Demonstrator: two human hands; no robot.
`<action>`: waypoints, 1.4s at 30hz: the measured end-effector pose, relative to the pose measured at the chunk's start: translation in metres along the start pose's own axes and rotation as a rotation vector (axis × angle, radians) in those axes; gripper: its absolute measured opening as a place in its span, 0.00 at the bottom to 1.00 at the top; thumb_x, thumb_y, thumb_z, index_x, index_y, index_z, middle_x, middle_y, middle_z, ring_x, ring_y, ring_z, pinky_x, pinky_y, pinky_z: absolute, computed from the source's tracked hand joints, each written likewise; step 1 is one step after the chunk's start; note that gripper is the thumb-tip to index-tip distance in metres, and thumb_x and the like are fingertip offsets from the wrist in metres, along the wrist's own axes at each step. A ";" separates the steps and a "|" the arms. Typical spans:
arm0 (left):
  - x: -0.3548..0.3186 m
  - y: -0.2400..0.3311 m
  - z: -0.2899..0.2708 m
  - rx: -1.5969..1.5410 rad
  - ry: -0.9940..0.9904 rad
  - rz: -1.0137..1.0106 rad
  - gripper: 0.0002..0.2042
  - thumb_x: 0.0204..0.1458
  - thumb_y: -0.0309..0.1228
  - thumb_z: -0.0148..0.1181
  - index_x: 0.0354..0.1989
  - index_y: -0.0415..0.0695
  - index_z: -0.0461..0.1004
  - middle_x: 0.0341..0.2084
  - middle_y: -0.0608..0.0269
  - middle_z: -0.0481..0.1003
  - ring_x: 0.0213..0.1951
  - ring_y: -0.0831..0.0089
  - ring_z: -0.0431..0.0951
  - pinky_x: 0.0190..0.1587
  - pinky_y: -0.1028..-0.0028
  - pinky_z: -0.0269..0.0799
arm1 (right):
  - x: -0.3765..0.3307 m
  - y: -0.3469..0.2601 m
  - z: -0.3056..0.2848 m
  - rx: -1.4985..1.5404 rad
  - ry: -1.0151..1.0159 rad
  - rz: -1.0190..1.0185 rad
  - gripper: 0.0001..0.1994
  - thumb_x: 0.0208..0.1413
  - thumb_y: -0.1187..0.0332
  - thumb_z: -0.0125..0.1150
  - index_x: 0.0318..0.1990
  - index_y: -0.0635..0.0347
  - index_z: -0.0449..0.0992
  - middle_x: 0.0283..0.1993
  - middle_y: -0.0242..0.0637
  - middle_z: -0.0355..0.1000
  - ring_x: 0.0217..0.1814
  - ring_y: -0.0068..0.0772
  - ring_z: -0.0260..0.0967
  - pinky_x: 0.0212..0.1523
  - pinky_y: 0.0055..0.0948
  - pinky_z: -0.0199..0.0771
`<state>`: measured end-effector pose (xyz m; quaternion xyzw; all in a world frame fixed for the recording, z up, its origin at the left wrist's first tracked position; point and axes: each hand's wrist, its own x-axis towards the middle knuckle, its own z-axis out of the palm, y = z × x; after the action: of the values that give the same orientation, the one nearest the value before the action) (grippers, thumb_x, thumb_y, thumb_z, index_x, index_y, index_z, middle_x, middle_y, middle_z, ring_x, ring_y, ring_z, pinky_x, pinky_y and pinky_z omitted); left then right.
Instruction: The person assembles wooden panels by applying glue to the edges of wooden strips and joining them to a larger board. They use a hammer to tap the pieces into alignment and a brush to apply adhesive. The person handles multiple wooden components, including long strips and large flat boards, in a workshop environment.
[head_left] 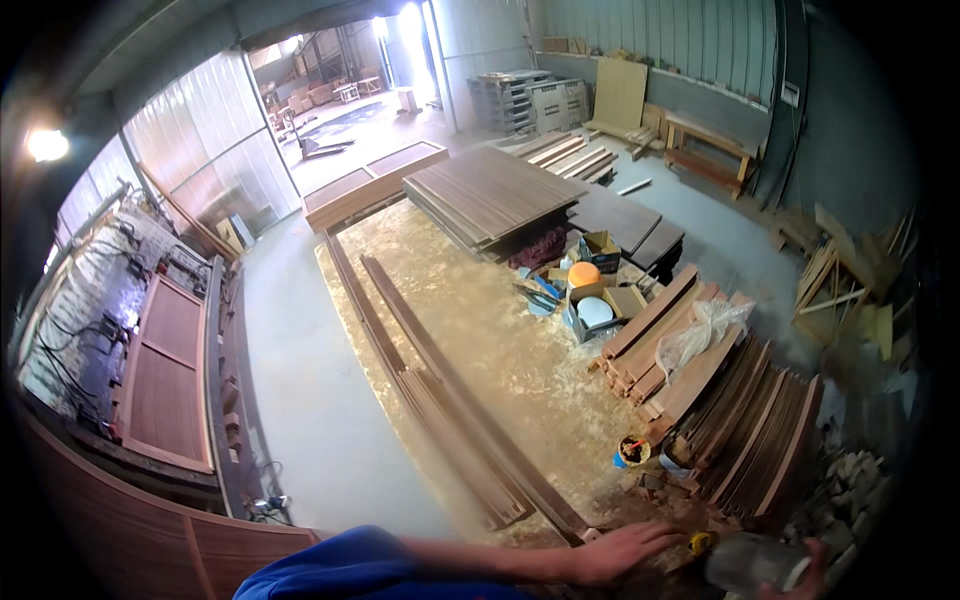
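Note:
My left arm, in a blue sleeve, reaches across the lower edge to the right. My left hand is open, fingers stretched out low over the cluttered near right end of the worktable. Just beyond its fingertips lies a small yellow-and-black thing that looks like a tape measure. At the lower right rim, my right hand, partly cut off, grips a blurred grey rounded object whose kind I cannot make out. Long brown wooden strips run along the table's left side, their near ends close to my left hand.
Stacked brown panels lie at the table's far end. On the right are a box of supplies with an orange lid, wood pieces under clear plastic, a small glue-stained pot and bundled slats. A framed panel stands left.

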<state>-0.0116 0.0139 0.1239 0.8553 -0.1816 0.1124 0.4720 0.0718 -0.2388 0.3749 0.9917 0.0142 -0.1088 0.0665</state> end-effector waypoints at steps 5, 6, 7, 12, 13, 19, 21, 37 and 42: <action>-0.008 0.116 -0.075 -0.036 0.226 0.119 0.32 0.59 0.45 0.60 0.68 0.40 0.62 0.60 0.42 0.69 0.63 0.50 0.69 0.65 0.57 0.63 | -0.083 -0.077 -0.005 0.500 0.173 -0.718 0.30 0.52 0.57 0.70 0.62 0.57 0.71 0.60 0.45 0.70 0.55 0.47 0.71 0.62 0.40 0.68; -0.012 0.130 -0.088 -0.096 0.188 0.082 0.28 0.63 0.48 0.58 0.66 0.43 0.66 0.56 0.43 0.74 0.60 0.52 0.73 0.62 0.57 0.67 | -0.096 -0.089 0.000 0.573 0.205 -0.819 0.31 0.50 0.59 0.72 0.61 0.57 0.71 0.59 0.45 0.70 0.54 0.46 0.71 0.62 0.41 0.68; -0.033 0.119 -0.091 -0.025 0.281 0.108 0.36 0.54 0.44 0.64 0.67 0.38 0.61 0.59 0.41 0.70 0.62 0.47 0.70 0.65 0.55 0.65 | -0.109 -0.110 0.004 0.674 0.221 -0.986 0.32 0.47 0.60 0.75 0.60 0.57 0.71 0.58 0.45 0.70 0.54 0.45 0.71 0.62 0.41 0.69; -0.140 0.114 -0.156 0.099 0.463 -0.023 0.45 0.40 0.40 0.74 0.66 0.34 0.58 0.55 0.40 0.70 0.56 0.40 0.72 0.60 0.52 0.69 | -0.189 -0.223 -0.024 0.512 0.083 -1.236 0.32 0.49 0.65 0.72 0.62 0.61 0.69 0.58 0.50 0.69 0.59 0.56 0.71 0.58 0.50 0.72; -0.161 0.119 -0.174 0.145 0.503 -0.056 0.45 0.39 0.39 0.75 0.65 0.34 0.59 0.54 0.40 0.71 0.55 0.39 0.73 0.59 0.52 0.71 | -0.193 -0.239 -0.026 0.482 -0.013 -1.310 0.33 0.51 0.63 0.72 0.64 0.62 0.66 0.59 0.51 0.67 0.59 0.59 0.71 0.58 0.53 0.72; -0.228 0.141 -0.225 0.134 0.572 -0.184 0.46 0.36 0.37 0.77 0.66 0.38 0.59 0.52 0.42 0.71 0.55 0.42 0.74 0.57 0.55 0.72 | -0.225 -0.288 -0.034 0.075 0.135 -1.351 0.37 0.51 0.41 0.69 0.56 0.64 0.70 0.48 0.52 0.70 0.46 0.57 0.74 0.41 0.50 0.75; -0.244 0.145 -0.237 0.094 0.553 -0.231 0.47 0.36 0.37 0.78 0.67 0.38 0.61 0.56 0.41 0.72 0.57 0.43 0.73 0.59 0.54 0.71 | -0.229 -0.301 -0.028 0.065 0.145 -1.424 0.34 0.51 0.42 0.70 0.54 0.62 0.72 0.41 0.47 0.69 0.42 0.53 0.74 0.42 0.47 0.76; -0.281 0.184 -0.283 0.221 0.524 -0.327 0.50 0.32 0.36 0.82 0.66 0.39 0.59 0.55 0.44 0.71 0.57 0.43 0.73 0.59 0.55 0.70 | -0.267 -0.319 -0.093 -0.200 0.354 -1.991 0.35 0.54 0.54 0.68 0.68 0.58 0.66 0.55 0.53 0.67 0.50 0.51 0.71 0.50 0.43 0.74; -0.276 0.189 -0.284 0.284 0.547 -0.273 0.50 0.31 0.37 0.82 0.66 0.39 0.59 0.55 0.43 0.70 0.58 0.44 0.72 0.59 0.55 0.70 | -0.261 -0.315 -0.096 -0.137 0.342 -2.030 0.35 0.52 0.60 0.70 0.67 0.57 0.67 0.58 0.52 0.68 0.53 0.50 0.70 0.55 0.44 0.72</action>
<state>-0.3475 0.2192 0.3187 0.8671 0.0854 0.2981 0.3899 -0.1759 0.0822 0.4839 0.5088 0.8604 0.0300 -0.0033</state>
